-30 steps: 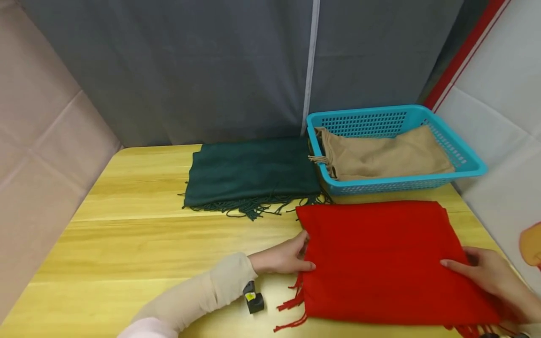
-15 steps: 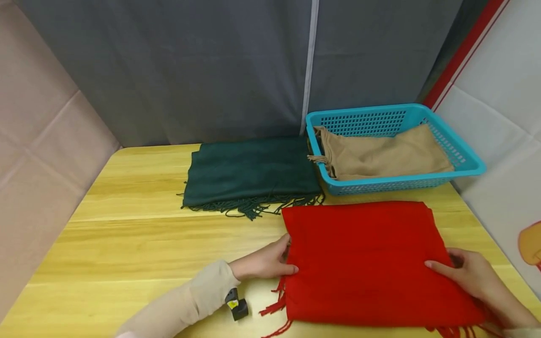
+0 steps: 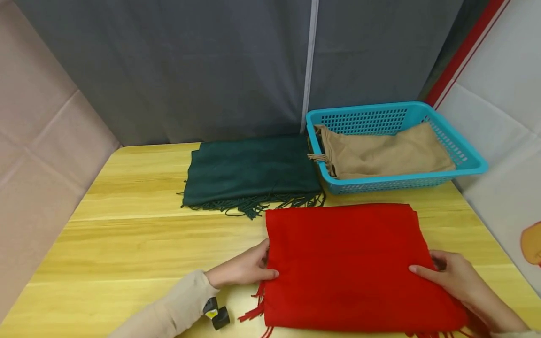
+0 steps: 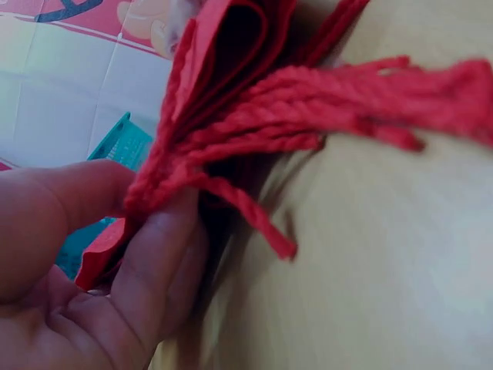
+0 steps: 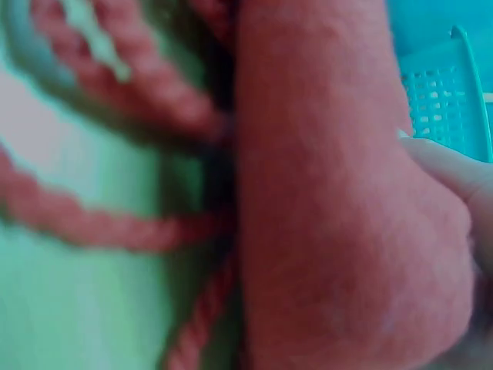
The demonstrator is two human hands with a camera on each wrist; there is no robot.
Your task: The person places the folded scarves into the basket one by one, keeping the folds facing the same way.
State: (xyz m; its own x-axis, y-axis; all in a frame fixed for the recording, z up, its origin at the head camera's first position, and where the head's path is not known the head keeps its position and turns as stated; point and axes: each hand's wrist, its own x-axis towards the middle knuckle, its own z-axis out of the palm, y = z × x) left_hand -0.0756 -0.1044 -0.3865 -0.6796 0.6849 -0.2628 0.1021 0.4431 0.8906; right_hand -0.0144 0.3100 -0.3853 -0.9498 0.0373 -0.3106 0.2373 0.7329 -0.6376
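A folded red scarf (image 3: 342, 267) with twisted fringe lies flat across the near right of the table in the head view. My left hand (image 3: 247, 267) pinches its left edge, thumb on top and fingers underneath. In the left wrist view that hand (image 4: 100, 247) grips the layered edge beside the red fringe (image 4: 308, 108). At the opposite side my right hand (image 3: 456, 281) holds the right edge, its thumb lying over the cloth and its other fingers mostly hidden below. The right wrist view is filled by a blurred red fold (image 5: 331, 200), with part of the thumb (image 5: 447, 169) at its right.
Behind the red scarf stands a blue plastic basket (image 3: 405, 179) holding a folded beige scarf (image 3: 384, 155), whose tassels hang over the rim. A folded dark green scarf (image 3: 253, 169) lies left of the basket. Grey fabric (image 3: 190, 70) closes off the back of the wooden table (image 3: 127, 244).
Both hands have moved left together with the red scarf, and slightly nearer the table's front. The green scarf, the basket and the beige scarf have stayed in place.
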